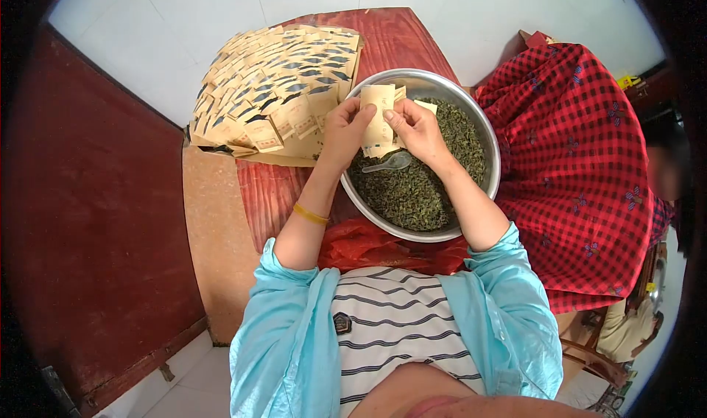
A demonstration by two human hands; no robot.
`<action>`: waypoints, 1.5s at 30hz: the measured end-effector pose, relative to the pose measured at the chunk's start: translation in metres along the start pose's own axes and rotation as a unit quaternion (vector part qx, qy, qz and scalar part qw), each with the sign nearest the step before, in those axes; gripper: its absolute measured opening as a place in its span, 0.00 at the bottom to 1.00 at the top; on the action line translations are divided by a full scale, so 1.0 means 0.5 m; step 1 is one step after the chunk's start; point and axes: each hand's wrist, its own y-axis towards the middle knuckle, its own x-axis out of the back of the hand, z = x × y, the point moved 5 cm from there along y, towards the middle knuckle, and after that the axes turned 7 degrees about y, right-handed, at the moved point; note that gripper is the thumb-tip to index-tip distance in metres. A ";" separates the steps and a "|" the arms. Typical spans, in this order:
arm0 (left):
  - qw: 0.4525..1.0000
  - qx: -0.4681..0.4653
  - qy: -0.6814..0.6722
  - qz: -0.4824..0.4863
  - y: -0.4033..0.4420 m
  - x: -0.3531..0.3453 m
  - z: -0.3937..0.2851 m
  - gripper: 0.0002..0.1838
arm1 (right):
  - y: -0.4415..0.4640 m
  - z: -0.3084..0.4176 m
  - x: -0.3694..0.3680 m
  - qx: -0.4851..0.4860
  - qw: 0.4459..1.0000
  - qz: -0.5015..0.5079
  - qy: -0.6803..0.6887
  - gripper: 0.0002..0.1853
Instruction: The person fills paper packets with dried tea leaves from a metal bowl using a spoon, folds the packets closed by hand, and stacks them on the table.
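Over a metal basin point(492, 134) of dried green leaves point(409, 201), my two hands hold a small tan paper packet point(379, 120) upright between them. My left hand point(345, 132) pinches its left side, and my right hand point(421, 132) pinches the right side with thumb and fingers. More tan paper shows behind and below this packet; I cannot tell how many pieces are held. A clear spoon point(390, 162) lies on the leaves just beneath my hands. Another pale paper piece point(427, 107) shows behind my right hand.
Left of the basin, many similar packets point(283, 79) lie in overlapping rows in a box on the red wooden table point(398, 39). A red plastic bag point(368, 245) sits at the basin's near edge. Red checked cloth point(574, 175) drapes at right, beside a partly visible person point(666, 164).
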 end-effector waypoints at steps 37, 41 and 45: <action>0.975 -0.043 0.202 0.078 -0.029 -0.035 -0.047 0.12 | 0.010 0.051 0.063 0.065 0.993 -0.098 0.033 0.14; 0.953 -0.031 0.286 0.094 -0.024 -0.029 -0.027 0.12 | 0.003 0.052 0.060 0.056 0.995 -0.007 -0.087 0.16; 0.963 -0.068 0.260 0.002 -0.036 -0.032 -0.047 0.09 | -0.005 0.050 0.059 0.007 0.996 0.004 -0.092 0.12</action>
